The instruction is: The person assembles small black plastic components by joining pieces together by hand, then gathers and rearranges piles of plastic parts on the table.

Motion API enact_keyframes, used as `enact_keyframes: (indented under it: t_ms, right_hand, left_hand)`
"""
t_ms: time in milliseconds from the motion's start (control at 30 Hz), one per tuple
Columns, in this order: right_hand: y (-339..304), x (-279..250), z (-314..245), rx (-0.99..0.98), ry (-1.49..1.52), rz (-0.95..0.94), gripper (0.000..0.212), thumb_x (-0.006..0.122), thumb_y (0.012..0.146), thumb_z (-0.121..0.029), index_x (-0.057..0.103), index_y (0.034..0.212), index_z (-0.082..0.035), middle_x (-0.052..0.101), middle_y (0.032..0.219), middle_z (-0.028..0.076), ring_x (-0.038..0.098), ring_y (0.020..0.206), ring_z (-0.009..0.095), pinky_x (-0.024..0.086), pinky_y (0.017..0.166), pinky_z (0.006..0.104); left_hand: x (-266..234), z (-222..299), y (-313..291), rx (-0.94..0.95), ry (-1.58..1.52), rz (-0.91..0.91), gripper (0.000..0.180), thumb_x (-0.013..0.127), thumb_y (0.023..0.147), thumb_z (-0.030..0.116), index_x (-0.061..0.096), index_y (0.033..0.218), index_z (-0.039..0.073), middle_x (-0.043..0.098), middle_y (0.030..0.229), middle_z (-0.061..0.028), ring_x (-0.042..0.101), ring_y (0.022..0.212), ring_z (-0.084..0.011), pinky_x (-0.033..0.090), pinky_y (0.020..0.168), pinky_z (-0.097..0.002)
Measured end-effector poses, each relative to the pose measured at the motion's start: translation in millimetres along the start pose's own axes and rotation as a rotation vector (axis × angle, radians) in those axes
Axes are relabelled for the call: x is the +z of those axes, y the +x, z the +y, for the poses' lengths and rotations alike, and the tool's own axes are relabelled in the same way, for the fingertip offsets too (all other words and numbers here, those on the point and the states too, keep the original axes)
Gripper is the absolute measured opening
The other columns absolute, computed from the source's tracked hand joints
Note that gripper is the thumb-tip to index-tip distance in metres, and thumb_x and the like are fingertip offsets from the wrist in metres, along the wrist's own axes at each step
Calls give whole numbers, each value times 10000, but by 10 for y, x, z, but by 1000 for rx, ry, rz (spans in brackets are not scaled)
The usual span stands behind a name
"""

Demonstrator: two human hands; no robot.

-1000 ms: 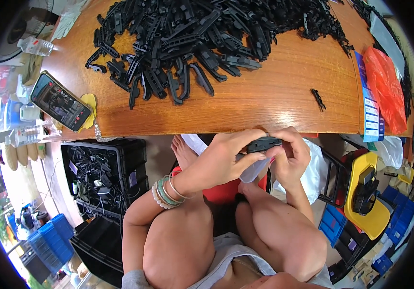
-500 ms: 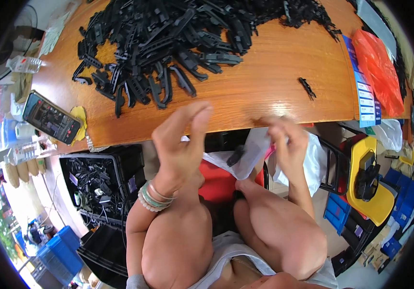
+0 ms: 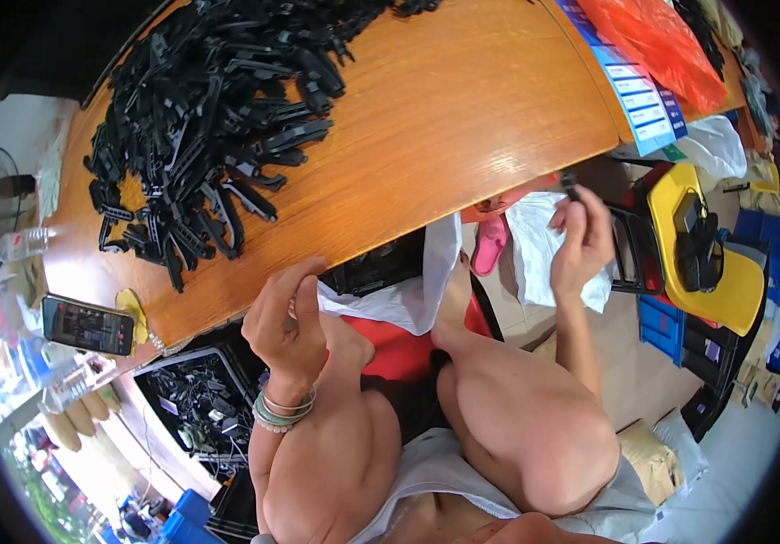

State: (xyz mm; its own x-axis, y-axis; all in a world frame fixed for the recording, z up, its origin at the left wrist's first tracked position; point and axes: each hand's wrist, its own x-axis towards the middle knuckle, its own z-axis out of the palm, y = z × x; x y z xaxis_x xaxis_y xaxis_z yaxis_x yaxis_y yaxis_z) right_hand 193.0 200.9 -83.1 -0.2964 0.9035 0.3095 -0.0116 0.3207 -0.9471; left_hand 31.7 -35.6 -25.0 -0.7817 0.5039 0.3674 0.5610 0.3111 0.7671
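Note:
My right hand (image 3: 582, 238) is raised just past the table's front edge, its fingertips pinched on a small black plastic part (image 3: 571, 188), which is blurred. On the left, my left hand (image 3: 283, 319) hovers in front of the table edge, with fingers loosely curled and the thumb slightly apart from the index finger. Nothing shows between them. Beyond it, a large heap of black plastic parts (image 3: 213, 118) covers the left side of the wooden table (image 3: 444, 118). A white bag (image 3: 440, 272) hangs below the table edge between my hands, over a red seat (image 3: 399, 352).
A phone (image 3: 88, 325) leans at the table's left corner. Below it stands a black crate (image 3: 192, 399) of dark parts and cables. To the right are a red plastic bag (image 3: 657, 50), a blue-and-white card (image 3: 636, 95) and a yellow chair (image 3: 725, 281). A pink shoe (image 3: 489, 245) lies on the floor.
The view has shifted, so the table appears further left. My right hand has moved right and taken hold of a small black part. A dark piece seen falling by the white bag is gone from view.

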Motion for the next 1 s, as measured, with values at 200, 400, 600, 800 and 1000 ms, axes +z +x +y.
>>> enact_keyframes:
  t_ms: [200,400,600,800,1000]
  right_hand:
    - [-316,-522,1287,411,-571,-133,209,592,844,-61,615,1021,48,629,705,83,564,570,129,448,526,269]
    - [-66,-509,1416,349,-308,13,233,522,879,-26,587,1095,33,633,797,94,596,651,129,467,583,257]
    - [717,-484,156,-117,-368,-187,119,537,880,-10,620,957,26,614,785,61,571,646,98,457,554,230]
    - [1746,391,-237,-799,-763,-787,153,570,857,-71,609,995,-20,590,920,116,568,868,263,449,758,344]
    - [3418,1311,632,-183,-376,-471,472,423,949,-404,525,1269,-72,580,1189,158,511,1139,268,365,969,316]
  left_hand:
    - [127,134,50,57,-24,-80,96,600,805,-55,645,887,-30,672,801,-114,625,644,-155,446,527,-216]
    - [-21,153,-10,-20,52,-144,113,535,849,-47,630,911,-45,677,829,-125,652,747,-189,496,683,-266]
    - [-176,125,76,210,37,-330,183,681,721,-2,629,897,-3,647,809,-116,621,662,-290,502,579,-332]
    - [-220,-154,672,592,203,-494,318,698,750,161,579,973,-31,583,1035,-182,593,915,-316,515,711,-353]
    - [673,-205,1160,772,189,-413,477,696,743,210,524,1136,1,454,1254,-244,463,1162,-387,394,983,-447]
